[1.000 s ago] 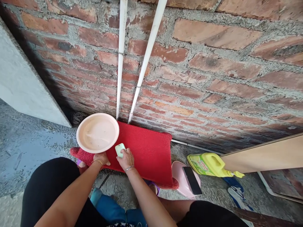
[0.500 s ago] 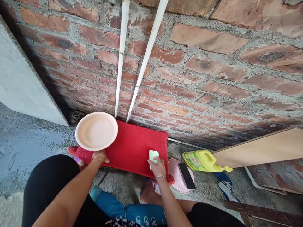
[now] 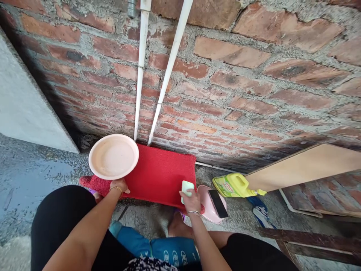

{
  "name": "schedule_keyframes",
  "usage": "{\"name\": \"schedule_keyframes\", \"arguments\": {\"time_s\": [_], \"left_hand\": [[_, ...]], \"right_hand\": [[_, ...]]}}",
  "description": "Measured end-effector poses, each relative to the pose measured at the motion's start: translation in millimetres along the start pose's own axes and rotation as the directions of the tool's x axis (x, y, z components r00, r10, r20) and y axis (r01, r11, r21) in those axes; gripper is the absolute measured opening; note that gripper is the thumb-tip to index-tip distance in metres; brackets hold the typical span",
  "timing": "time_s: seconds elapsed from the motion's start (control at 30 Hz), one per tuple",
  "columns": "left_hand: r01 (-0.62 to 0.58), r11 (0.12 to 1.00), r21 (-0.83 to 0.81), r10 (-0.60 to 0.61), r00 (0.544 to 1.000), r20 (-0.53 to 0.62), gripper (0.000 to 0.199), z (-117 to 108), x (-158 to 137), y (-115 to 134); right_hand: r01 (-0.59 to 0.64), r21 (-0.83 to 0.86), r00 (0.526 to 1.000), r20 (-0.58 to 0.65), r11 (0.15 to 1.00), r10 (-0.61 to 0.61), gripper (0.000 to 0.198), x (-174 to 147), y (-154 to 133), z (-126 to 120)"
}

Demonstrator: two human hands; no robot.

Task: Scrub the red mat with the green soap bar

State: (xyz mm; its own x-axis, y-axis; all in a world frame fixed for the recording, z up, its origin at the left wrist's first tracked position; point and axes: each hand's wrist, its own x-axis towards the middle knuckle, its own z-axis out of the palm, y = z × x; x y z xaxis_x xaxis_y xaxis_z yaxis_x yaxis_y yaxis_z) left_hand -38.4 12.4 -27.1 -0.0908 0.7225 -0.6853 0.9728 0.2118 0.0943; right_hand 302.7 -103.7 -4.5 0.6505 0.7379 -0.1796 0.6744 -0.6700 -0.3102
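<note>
My left hand (image 3: 120,187) grips the near rim of a round pink plate (image 3: 113,156), held level over the left end of a red mat (image 3: 159,175). My right hand (image 3: 191,199) is closed on a pale green bar of soap (image 3: 186,187) at the mat's right near corner, next to a pink stool (image 3: 209,209). Both wrists wear thin bangles.
A dark phone (image 3: 217,198) lies on the pink stool. A yellow detergent jug (image 3: 235,185) lies on its side beside a leaning wooden board (image 3: 304,165). Two white pipes (image 3: 153,71) run down the brick wall (image 3: 239,86). The concrete floor (image 3: 34,177) at left is wet.
My right hand has slid the soap from the mat's middle, beside the plate, across to its right near corner. The left hand and plate have stayed put.
</note>
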Motion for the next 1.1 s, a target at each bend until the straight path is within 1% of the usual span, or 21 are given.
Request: {"name": "schedule_keyframes", "arguments": {"time_s": [0.07,0.1,0.17,0.23,0.27,0.3,0.33,0.4,0.5,0.6,0.7,0.77,0.8,0.87,0.93,1.0,1.03,1.1], "left_hand": [[-0.009,1.0,0.008,0.009,1.0,-0.001,0.076,-1,-1,-1],[-0.011,1.0,0.012,0.011,1.0,-0.002,0.076,-1,-2,-1],[-0.014,1.0,0.021,0.014,1.0,-0.004,0.075,-2,-3,-2],[-0.013,1.0,0.027,0.013,1.0,-0.006,0.074,-2,-3,-2],[-0.014,1.0,0.027,0.014,1.0,-0.007,0.074,-2,-3,-3],[-0.017,1.0,0.026,0.017,1.0,-0.008,0.074,-2,-3,-3],[-0.02,1.0,0.024,0.02,1.0,-0.009,0.074,-2,-3,-3],[-0.023,0.999,0.022,0.024,1.0,-0.007,0.074,-2,-3,-3],[-0.019,1.0,0.021,0.019,1.0,0.006,0.074,-2,-2,-2],[-0.019,1.0,0.015,0.019,1.0,0.011,0.074,-1,-2,-1],[-0.016,1.0,0.005,0.016,1.0,0.007,0.074,-1,-3,1],[-0.011,1.0,-0.003,0.011,1.0,0.003,0.074,-1,-5,1],[-0.007,1.0,-0.008,0.007,1.0,0.001,0.073,-2,-5,1],[0.001,1.0,-0.016,-0.001,1.0,0.001,0.073,-2,-6,1],[0.008,1.0,-0.023,-0.008,1.0,0.0,0.073,-3,-7,1],[0.01,0.999,-0.031,-0.01,1.0,-0.007,0.074,-3,-9,0],[0.008,0.999,-0.036,-0.008,1.0,-0.011,0.073,-4,-10,0],[0.0,0.999,-0.051,-0.001,1.0,-0.02,0.071,-4,-14,0]], "right_hand": [[0.118,0.033,0.989,0.084,0.993,-0.12,0.029,-26,-28,19],[0.181,0.047,0.973,0.137,0.982,-0.186,0.027,-40,-41,28],[0.312,0.067,0.92,0.228,0.948,-0.319,0.028,-65,-63,44],[0.415,0.066,0.863,0.288,0.908,-0.415,0.031,-82,-75,53],[0.445,0.059,0.844,0.307,0.894,-0.44,0.033,-86,-77,55],[0.457,0.048,0.836,0.319,0.888,-0.447,0.035,-87,-76,54],[0.449,0.037,0.838,0.328,0.893,-0.436,0.036,-85,-73,52],[0.39,0.011,0.866,0.336,0.921,-0.371,0.037,-76,-62,42],[0.25,-0.06,0.92,0.326,0.966,-0.218,0.036,-57,-36,20],[0.089,-0.161,0.958,0.283,0.983,-0.04,0.035,-36,-3,-4],[-0.057,-0.213,0.97,0.22,0.975,0.105,0.035,-18,26,-19],[-0.106,-0.206,0.972,0.186,0.973,0.145,0.035,-8,34,-22],[-0.111,-0.193,0.973,0.179,0.975,0.146,0.035,-4,33,-21],[-0.071,-0.14,0.979,0.181,0.988,0.096,0.036,-2,21,-14],[0.019,-0.066,0.98,0.201,0.998,-0.005,0.038,-4,-5,-3],[0.09,0.008,0.968,0.234,0.996,-0.09,0.037,-10,-39,9],[0.107,0.04,0.96,0.258,0.993,-0.114,0.037,-12,-57,15],[0.1,0.097,0.941,0.314,0.99,-0.126,0.034,-16,-95,27]]}}
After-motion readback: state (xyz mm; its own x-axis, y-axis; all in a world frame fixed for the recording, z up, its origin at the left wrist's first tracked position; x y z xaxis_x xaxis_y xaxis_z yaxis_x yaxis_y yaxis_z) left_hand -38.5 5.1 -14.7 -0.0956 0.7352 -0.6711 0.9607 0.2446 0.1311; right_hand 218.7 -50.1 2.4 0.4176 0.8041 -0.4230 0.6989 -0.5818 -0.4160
